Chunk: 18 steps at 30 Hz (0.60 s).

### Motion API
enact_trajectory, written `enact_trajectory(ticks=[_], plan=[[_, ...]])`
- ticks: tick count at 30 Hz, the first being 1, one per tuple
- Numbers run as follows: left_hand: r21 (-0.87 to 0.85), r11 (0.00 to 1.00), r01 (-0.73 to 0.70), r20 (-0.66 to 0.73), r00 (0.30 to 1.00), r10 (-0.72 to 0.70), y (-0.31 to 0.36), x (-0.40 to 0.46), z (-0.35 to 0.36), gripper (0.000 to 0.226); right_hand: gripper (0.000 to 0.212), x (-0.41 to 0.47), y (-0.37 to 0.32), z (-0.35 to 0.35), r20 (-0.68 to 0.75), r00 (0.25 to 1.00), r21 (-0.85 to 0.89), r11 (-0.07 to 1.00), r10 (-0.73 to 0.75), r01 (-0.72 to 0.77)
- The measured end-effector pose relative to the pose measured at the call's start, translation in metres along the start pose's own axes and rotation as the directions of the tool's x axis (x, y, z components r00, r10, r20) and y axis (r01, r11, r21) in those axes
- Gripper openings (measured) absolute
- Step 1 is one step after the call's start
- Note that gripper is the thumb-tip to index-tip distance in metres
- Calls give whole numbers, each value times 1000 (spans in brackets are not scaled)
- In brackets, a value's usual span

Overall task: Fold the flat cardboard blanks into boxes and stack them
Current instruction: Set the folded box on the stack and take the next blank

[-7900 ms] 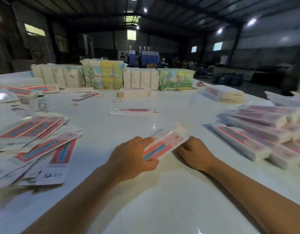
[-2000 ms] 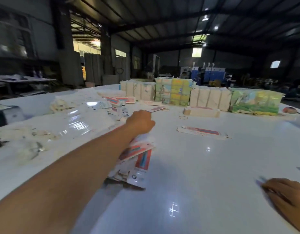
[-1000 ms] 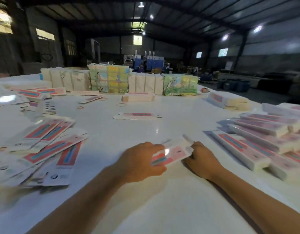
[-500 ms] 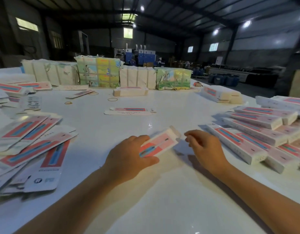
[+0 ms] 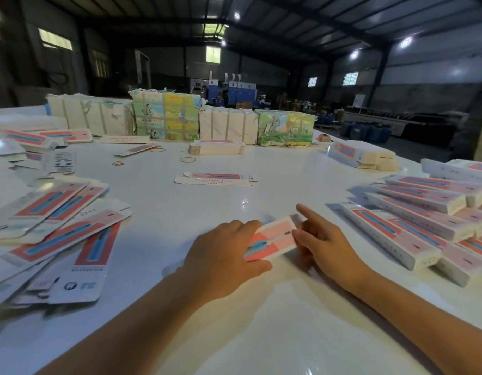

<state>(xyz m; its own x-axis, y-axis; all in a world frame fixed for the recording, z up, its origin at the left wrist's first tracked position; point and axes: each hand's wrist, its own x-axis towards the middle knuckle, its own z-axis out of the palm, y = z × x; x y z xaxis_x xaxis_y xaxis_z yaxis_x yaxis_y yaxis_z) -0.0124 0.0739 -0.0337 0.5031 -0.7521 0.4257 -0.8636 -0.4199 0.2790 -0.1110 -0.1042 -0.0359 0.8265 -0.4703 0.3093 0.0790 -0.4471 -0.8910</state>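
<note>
Nearest us, both forearms reach over the white counter (image 5: 261, 334). The left hand (image 5: 223, 262) has its grip closed around the near end of one cardboard blank (image 5: 273, 239), fingers curled over the top edge and thumb along the lower edge. The right hand (image 5: 325, 247) sits at the far end of the same piece: index finger extended beyond it, the other fingers bent against its end. We cannot tell whether that hand actually pinches the card or only presses it. The piece lies low over the counter between the two hands and looks partly opened into a sleeve, though blur prevents a firm finding.

We judge the step in hand to be forming this one box, most likely closing the end flap. The next move calls for steady hold at the left while the right tucks the flap squarely, without creasing the printed face.

To the left, a loose heap of flat blanks (image 5: 53, 234) awaits folding. To the right, finished boxes (image 5: 413, 220) lie in overlapping rows; the formed box belongs there. Further out, a single flat blank (image 5: 215, 179) lies alone, with rubber bands (image 5: 187, 159) beyond it, then wrapped bundles (image 5: 166, 116) along the far edge.
</note>
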Motion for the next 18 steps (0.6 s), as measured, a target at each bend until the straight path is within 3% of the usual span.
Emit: enact_trajectory(ticks=[2,4,9,13,15,18], plan=[[24,1000,-5,-9,1000,5,1,0,1,62,19,0,1,-1,-12,999,-150,988,-44,42],[17,1000,-6,-15,1000,7,2,-1,2,62,21,0,1,0,-22,996,-271,959,-91,82],[11,998,-67,-6,998,67,5,-3,2,61,20,-1,-3,-3,20,997,-258,964,-69,72],[76,991,-106,-1,994,107,9,-5,3,60,31,-2,-5,-6,42,997,-288,955,-63,73],[108,989,-100,-20,995,103,11,-6,3,59,30,-2,-4,-6,83,990,-474,870,-112,138],[89,993,-79,-64,994,85,11,-6,1,58,21,-3,-2,-8,58,943,-717,644,-328,268]])
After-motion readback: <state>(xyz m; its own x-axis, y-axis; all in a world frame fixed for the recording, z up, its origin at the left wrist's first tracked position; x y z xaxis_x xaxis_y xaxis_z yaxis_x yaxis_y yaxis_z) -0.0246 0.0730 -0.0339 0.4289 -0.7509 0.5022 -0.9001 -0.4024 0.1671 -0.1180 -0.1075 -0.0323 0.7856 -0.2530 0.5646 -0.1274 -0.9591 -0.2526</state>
